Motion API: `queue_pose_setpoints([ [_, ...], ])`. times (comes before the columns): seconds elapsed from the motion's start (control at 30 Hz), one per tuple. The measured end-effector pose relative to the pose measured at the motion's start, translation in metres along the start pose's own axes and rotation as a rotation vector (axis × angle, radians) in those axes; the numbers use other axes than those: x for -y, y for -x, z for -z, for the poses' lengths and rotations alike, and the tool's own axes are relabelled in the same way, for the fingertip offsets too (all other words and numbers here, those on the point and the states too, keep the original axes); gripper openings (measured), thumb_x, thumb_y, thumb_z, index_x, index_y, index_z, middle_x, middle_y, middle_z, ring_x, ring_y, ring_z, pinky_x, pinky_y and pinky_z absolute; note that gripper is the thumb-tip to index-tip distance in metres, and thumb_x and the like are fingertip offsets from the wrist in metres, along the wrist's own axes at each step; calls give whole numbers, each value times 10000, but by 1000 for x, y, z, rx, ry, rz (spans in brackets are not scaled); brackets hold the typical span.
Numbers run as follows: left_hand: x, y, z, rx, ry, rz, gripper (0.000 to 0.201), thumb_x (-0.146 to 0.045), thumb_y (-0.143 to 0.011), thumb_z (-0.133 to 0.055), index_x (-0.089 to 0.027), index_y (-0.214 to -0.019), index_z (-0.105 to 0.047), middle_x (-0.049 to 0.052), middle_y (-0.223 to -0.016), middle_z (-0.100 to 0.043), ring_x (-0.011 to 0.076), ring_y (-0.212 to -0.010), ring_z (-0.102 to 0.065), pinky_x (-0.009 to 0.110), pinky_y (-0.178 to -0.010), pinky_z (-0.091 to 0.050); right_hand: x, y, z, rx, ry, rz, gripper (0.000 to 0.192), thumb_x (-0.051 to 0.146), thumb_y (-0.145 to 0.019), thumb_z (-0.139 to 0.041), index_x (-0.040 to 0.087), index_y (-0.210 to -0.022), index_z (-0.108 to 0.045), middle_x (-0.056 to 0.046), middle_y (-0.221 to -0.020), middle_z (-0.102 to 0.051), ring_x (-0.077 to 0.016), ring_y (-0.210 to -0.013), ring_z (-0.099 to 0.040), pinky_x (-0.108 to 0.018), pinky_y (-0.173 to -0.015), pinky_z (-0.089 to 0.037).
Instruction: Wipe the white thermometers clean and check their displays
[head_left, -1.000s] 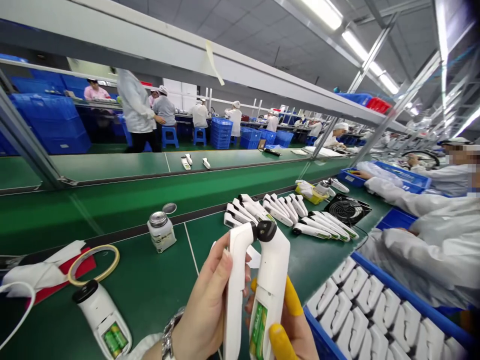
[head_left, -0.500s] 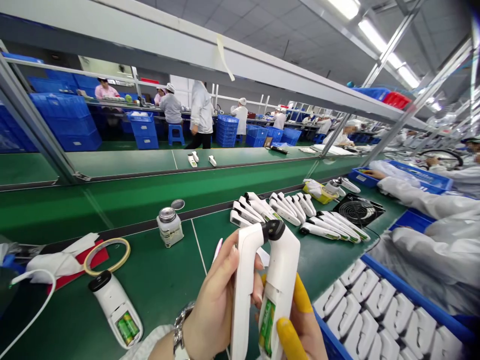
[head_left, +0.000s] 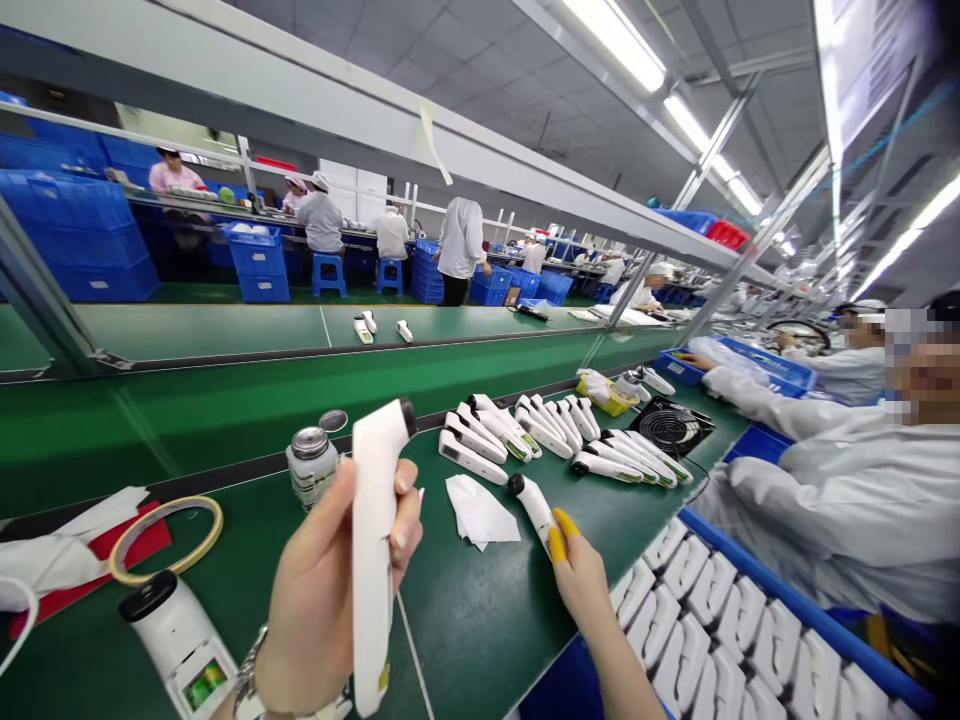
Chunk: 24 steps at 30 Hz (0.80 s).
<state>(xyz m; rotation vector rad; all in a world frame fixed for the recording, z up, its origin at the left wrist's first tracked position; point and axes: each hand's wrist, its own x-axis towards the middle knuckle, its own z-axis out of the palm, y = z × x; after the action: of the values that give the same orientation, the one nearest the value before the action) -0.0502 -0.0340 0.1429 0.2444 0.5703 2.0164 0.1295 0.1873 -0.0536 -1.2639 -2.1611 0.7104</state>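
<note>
In the head view, the left hand (head_left: 322, 590) has its fingers curled around an upright, smooth white plastic handset (head_left: 373, 560) with a bent neck and black tip, held up above the green worktable (head_left: 487, 620). The right hand (head_left: 581, 570), with yellow finger cots (head_left: 566, 523), pinches a second matching handset (head_left: 534, 508) by its lower body, tilted low at the tabletop beside a creased white tissue (head_left: 480, 510), though whether it touches the surface I cannot tell. Behind the left hand stands a metal-topped bottle (head_left: 311, 468), its label print too small to read.
</note>
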Motion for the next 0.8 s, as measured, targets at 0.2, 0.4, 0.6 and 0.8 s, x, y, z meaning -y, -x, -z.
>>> queue_pose_setpoints([
  [0.2,-6,3,-1,-31,16,10,276,-350,-885,-385,-178,-949,-591,37,-737,-515,74,-527,-436,200,-503,-442,45,-5,-15,20,15,259,420,298,-854,-385,80,-1181,-535,-198,-1196,-523,-303,-1108,-473,-503,-968,-352],
  [0.4,-4,3,1,-70,20,31,238,-307,-875,-393,-193,-993,-566,37,-744,-495,86,-537,-436,222,-509,-461,99,-18,-67,225,15,478,336,213,-786,-550,169,-1114,-610,-158,-1178,-549,-292,-1094,-507,-432,-941,-411],
  [0.6,4,-6,17,-72,-52,184,180,-289,-848,-441,-185,-921,-570,26,-669,-481,97,-528,-423,229,-497,-457,107,-25,-59,167,-33,461,226,117,-773,-524,160,-929,-681,-91,-836,-627,-217,-772,-615,-341,-732,-516],
  [0.8,33,-11,2,-176,-126,275,356,-301,-835,-517,-290,-1182,-433,-1,-710,-521,83,-501,-436,194,-476,-398,149,15,28,-54,-349,562,241,173,-890,-410,202,-1058,-580,-61,-951,-534,-144,-845,-573,-272,-750,-493],
])
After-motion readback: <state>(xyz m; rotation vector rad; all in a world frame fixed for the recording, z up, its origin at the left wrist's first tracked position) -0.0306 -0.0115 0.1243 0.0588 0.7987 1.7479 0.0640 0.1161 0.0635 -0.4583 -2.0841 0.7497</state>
